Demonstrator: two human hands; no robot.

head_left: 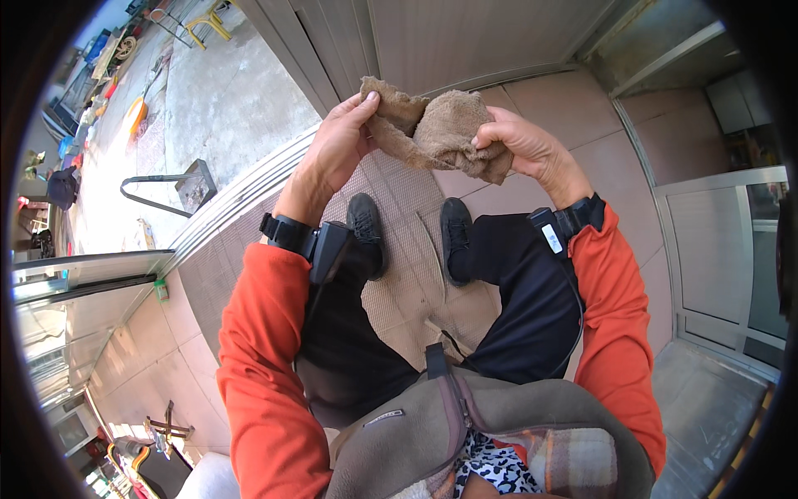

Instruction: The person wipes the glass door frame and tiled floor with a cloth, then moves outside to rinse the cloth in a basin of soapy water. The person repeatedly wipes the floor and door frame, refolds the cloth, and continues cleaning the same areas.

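A brown terry cloth (452,128) is held up in front of me, bunched and folded, with a gap between its left flap and the thicker right bundle. My left hand (346,134) pinches the left flap, thumb on top. On the other side, my right hand (523,140) grips the bundled part, its fingers partly hidden behind the fabric. Both wrists carry black strapped devices. Below the cloth, my dark shoes stand on a tan textured mat (405,249) over the tiled floor.
Ahead rises a grey metal panel (461,37). At left, a door track (249,187) borders a concrete yard, where a black metal-framed object (193,184) lies near the sill. A small green container (161,290) sits by the glass door. A framed cabinet or door (711,243) stands at right.
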